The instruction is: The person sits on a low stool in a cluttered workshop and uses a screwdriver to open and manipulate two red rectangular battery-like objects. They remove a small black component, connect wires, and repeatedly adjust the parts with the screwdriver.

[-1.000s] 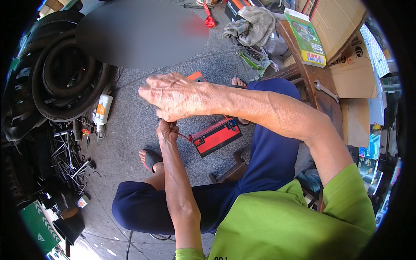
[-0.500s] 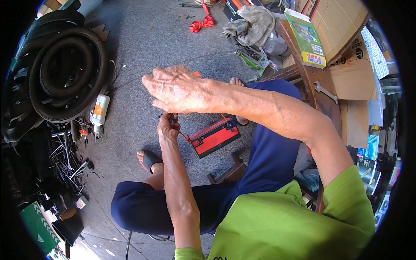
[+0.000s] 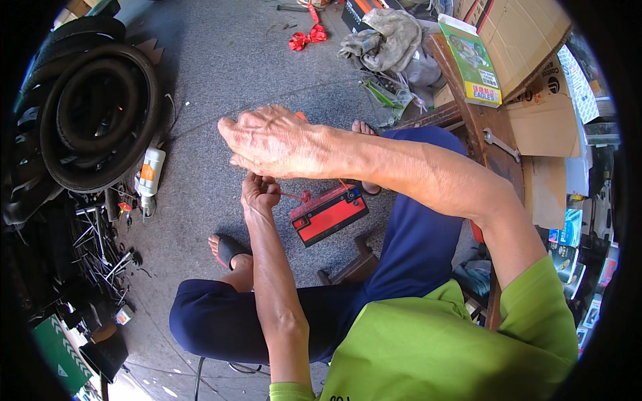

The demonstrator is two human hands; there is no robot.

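Note:
On the ground between my feet sits a red battery [image 3: 333, 217] with black edges and corners, set at a slant. My left hand [image 3: 261, 192] is closed, its fingertips pinched on a thin red wire [image 3: 291, 196] that runs to a red lump at the battery's left end. Just above it, my right hand [image 3: 271, 140] is curled shut, back of the hand uppermost. What its fingers hold is hidden beneath. An orange piece [image 3: 301, 116] peeks out above the right wrist, and a thin orange strip [image 3: 343, 182] shows below the forearm by the battery.
Stacked tires [image 3: 100, 120], a white bottle [image 3: 151, 175] and scattered metal tools [image 3: 103, 250] lie to the left. At right, a wooden bench [image 3: 491, 134] bears a wrench [image 3: 501, 144] and a green box [image 3: 471, 60]. Grey rags [image 3: 384, 41] and red ribbon [image 3: 307, 38] lie ahead.
The red wire now runs nearly level from my left hand, where it sloped down before. The left hand has turned slightly. The right hand stays almost in place.

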